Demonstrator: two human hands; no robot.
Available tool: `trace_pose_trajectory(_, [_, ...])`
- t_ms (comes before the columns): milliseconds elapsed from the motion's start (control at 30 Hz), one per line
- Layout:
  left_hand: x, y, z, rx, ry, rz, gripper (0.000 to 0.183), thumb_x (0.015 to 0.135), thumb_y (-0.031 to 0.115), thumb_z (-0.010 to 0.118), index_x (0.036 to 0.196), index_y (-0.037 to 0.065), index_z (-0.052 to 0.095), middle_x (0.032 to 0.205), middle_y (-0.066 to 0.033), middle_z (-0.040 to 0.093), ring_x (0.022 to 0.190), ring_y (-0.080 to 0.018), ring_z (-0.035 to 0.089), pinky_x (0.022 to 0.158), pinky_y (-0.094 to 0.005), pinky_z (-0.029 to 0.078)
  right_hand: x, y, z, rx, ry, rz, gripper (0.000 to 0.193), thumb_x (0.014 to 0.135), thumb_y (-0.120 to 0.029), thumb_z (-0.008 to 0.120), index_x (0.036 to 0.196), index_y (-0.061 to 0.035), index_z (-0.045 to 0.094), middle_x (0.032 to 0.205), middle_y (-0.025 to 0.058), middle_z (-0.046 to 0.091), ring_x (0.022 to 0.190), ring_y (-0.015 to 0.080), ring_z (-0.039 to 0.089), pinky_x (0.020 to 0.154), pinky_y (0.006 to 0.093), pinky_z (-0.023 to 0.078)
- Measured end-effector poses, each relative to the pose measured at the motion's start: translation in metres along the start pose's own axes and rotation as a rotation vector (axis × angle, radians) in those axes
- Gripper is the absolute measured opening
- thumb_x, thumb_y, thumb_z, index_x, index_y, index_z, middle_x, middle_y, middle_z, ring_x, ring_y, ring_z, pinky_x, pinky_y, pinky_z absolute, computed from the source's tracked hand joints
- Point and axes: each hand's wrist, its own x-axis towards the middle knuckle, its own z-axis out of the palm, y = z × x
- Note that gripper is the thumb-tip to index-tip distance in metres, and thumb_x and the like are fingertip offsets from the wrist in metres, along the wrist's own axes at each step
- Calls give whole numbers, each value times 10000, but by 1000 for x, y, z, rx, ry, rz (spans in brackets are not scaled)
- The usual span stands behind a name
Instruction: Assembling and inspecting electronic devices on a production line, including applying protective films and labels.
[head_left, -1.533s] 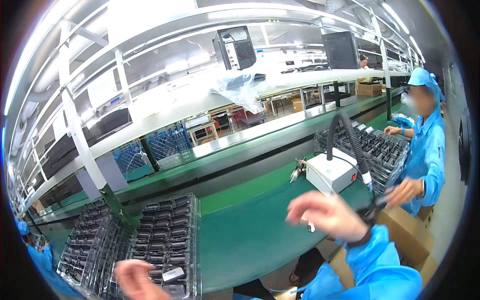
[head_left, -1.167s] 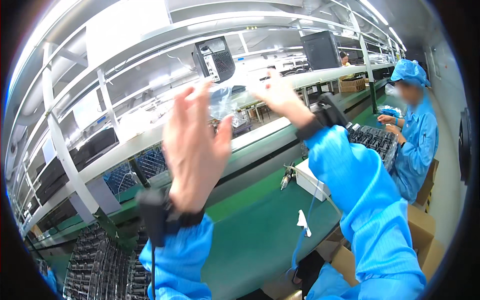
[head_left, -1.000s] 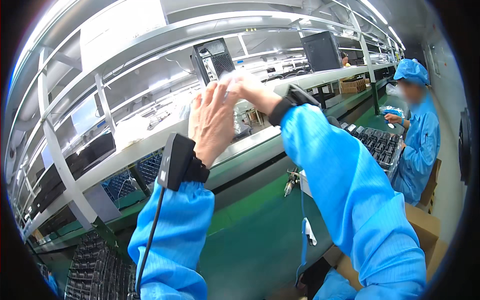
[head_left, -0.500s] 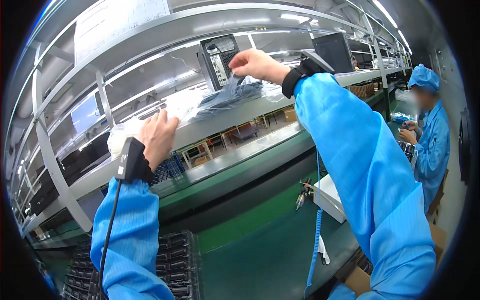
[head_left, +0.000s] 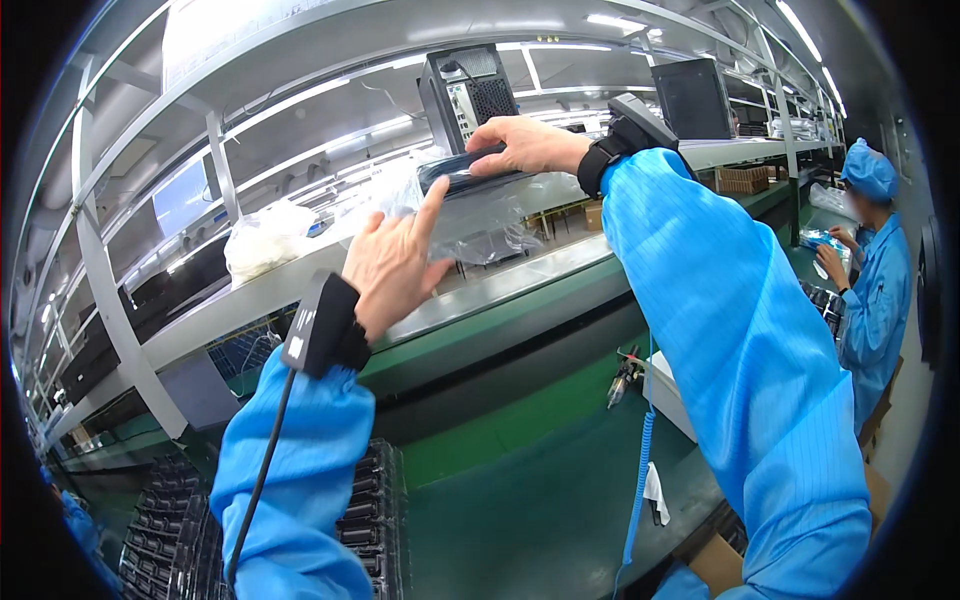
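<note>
At the raised shelf point(head_left: 215, 300), my right hand point(head_left: 530, 146) closes its thumb and fingers over a dark, flat item in clear plastic point(head_left: 458, 183); what the item is cannot be made out. Loose clear plastic point(head_left: 485, 242) hangs below it over the shelf edge. My left hand point(head_left: 393, 262) is just left of and below it, fingers apart and index finger stretched up close to the plastic. Whether that fingertip touches the plastic is hard to tell. Behind my right hand stands a black computer tower point(head_left: 465, 95), its rear ports facing me.
White plastic bags point(head_left: 268, 240) lie on the shelf at left. Below are a green bench point(head_left: 520, 500), black trays point(head_left: 375, 530), a screwdriver-like tool point(head_left: 622, 380), a white box point(head_left: 672, 395) and a coiled blue cord point(head_left: 640, 480). A co-worker in blue point(head_left: 880, 280) works at right.
My left hand has moved right and up, from the white bags toward the dark item. My right hand went from lifting a plastic edge to holding the bagged item, which is now raised.
</note>
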Motion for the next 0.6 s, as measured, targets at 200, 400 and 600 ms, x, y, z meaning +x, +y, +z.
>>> trace_pose_trajectory(200, [7,-36,23,240,16,-14,536,805,62,497,1323,130,379,848,-102,577,895,-263,574,975,-448,344,3,11,3,188,-75,74,505,764,-467,649,1062,-60,631,1001,133,645,954,241,591,849,319,436])
trace_pose_trajectory(400, [-5,-61,33,243,-42,-115,526,801,2,449,1286,203,437,928,-96,538,962,-240,549,1007,-503,297,31,-9,38,-200,87,92,402,721,-434,670,866,-59,672,820,134,650,810,297,619,726,363,485])
trace_pose_trajectory(600, [-15,-39,22,427,-14,-100,546,727,28,532,1261,120,465,1100,-138,495,1071,-266,481,992,-515,304,40,9,29,-53,-66,-26,518,727,-472,657,1035,-56,643,972,151,645,915,283,608,818,340,459])
